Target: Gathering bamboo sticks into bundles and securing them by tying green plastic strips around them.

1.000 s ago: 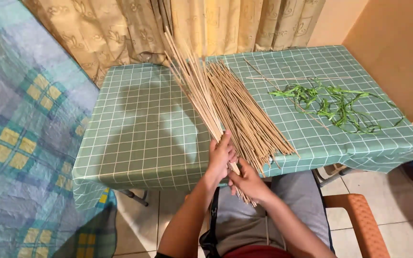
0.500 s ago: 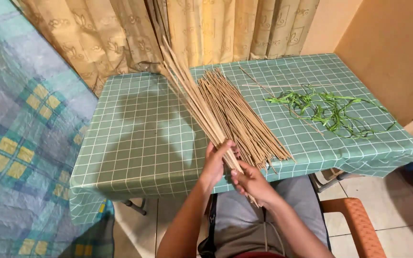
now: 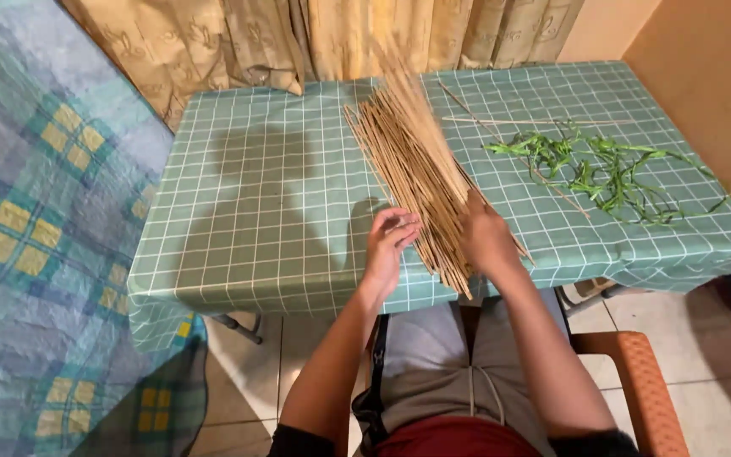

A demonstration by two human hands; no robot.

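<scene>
We see a table with green checked cloth; on it lie a bundle of thin sticks and green leaf strips.

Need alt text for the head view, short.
A seated person's two hands rest on a bundle of thin tan sticks lying on a green checked tablecloth: left hand at its left side, right hand at its right. Green leaf strips lie further right; curtains hang behind.

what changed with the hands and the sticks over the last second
Both hands moved up from the table's near edge and apart: the left hand now rests open beside the bundle of sticks, the right hand lies on it. The sticks they held raised now lie flat with the rest. The green leaves and tablecloth stayed put.
</scene>
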